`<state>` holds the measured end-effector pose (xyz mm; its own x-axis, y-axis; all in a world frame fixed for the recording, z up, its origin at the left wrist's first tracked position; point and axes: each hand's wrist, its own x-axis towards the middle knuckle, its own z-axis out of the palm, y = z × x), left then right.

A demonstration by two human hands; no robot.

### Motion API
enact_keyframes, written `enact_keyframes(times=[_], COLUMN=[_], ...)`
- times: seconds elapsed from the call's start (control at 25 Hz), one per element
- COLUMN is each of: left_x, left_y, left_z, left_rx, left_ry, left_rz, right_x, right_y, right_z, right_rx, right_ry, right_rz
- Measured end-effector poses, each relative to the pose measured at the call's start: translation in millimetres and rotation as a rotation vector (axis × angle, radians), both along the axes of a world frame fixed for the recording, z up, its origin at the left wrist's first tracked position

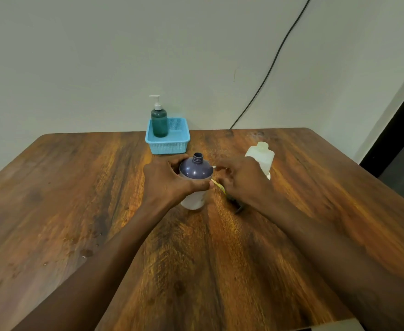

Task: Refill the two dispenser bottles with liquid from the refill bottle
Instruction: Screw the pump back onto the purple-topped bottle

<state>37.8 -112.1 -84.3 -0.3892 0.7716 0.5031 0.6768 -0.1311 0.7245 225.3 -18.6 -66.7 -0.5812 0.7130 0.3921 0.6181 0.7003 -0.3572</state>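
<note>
A purple dispenser bottle with a white label stands upright at the table's middle, its threaded neck uncapped. My left hand is wrapped around its left side. Just to its right, my right hand has its fingers curled on a dark pump head whose yellowish tube points toward the bottle. Behind my right hand stands the translucent white refill bottle, uncapped and partly hidden. A green dispenser bottle with a white pump stands in a blue basket.
The blue basket sits at the far edge of the wooden table, against the wall. A black cable runs down the wall behind the table. Small wet spots show on the table's left part.
</note>
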Motion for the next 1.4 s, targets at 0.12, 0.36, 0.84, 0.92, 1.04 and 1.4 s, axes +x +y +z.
enact_keyframes(times=[0.12, 0.36, 0.84, 0.92, 1.04, 1.4], left_x=[-7.8, -15.8, -23.6, -24.8, -26.4, -27.0], left_y=[-5.4, -17.2, -26.2, -28.8, -30.7, -28.0], left_z=[-2.3, -0.2, -4.5, -2.9, -2.0, -1.4], left_rx=[-0.023, -0.061, -0.066, -0.083, -0.103, -0.115], left_ry=[0.009, -0.004, -0.029, -0.053, -0.059, -0.02], left_rz=[0.011, 0.031, 0.091, 0.096, 0.108, 0.146], right_x=[-9.1, -21.3, -39.5, -38.4, -28.0, -31.9], right_y=[-5.7, -8.9, 2.5, -1.2, 1.0, -0.3], right_z=[-17.1, -29.6, 0.0, 16.0, 30.6, 64.9], right_rx=[-0.048, -0.027, -0.612, -1.046, -1.515, -1.084], right_ry=[-0.336, -0.429, -0.014, 0.348, 0.788, 0.881], right_rz=[-0.194, -0.264, -0.067, 0.039, 0.281, 0.264])
